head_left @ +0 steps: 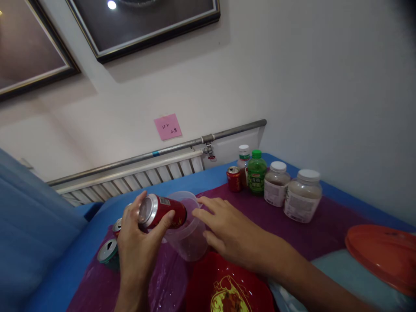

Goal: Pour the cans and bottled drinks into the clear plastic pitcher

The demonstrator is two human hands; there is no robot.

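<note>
So the red can [171, 213] is tipped over the clear tub [192, 243], gripped in the left hand [138, 245], while the right hand [229, 227] is at the tub's rim, can't tell if gripping.

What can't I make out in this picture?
All in the head view:
Held red can: its far end is turned away from the camera.
Green can: its right side is behind the left hand.
Red gold-printed item: cut off by the bottom edge.
Clear jars: label print too blurred to read.
</note>
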